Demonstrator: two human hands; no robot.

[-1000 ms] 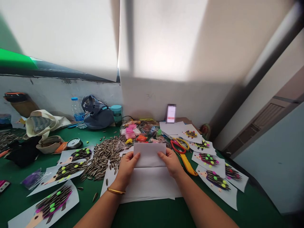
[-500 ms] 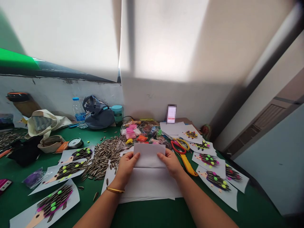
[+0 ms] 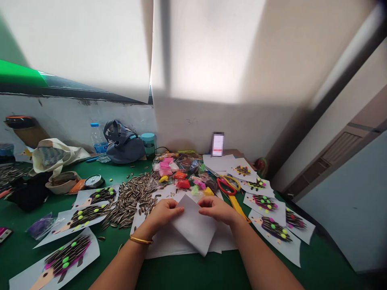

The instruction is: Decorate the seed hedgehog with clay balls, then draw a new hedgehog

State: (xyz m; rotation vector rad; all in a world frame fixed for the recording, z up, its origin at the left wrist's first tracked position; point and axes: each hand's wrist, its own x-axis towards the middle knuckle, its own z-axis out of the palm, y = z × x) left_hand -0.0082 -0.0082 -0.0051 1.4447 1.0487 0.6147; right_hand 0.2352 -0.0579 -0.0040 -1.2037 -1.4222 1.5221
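Observation:
My left hand (image 3: 163, 213) and my right hand (image 3: 217, 210) hold a folded white paper sheet (image 3: 193, 223) between them, tilted with one corner pointing toward me. The fingers of both hands rest along its upper edge. Under it lies a stack of white paper (image 3: 173, 245) on the green table (image 3: 169, 274). A pile of striped sunflower seeds (image 3: 133, 200) sits just left of my left hand. A gold bangle (image 3: 140, 240) circles my left wrist.
Paper hedgehog crafts with seed spines (image 3: 275, 229) lie on both sides. Red-handled scissors (image 3: 226, 185) and a yellow craft knife (image 3: 238, 208) are right of my hands. Bags of coloured clay (image 3: 172, 169) and a propped-up phone (image 3: 218, 144) stand beyond.
The folded sheet has swung from square and flat to tilted, its corner now pointing toward me. Both hands have turned with it, and more coloured clay shows beyond.

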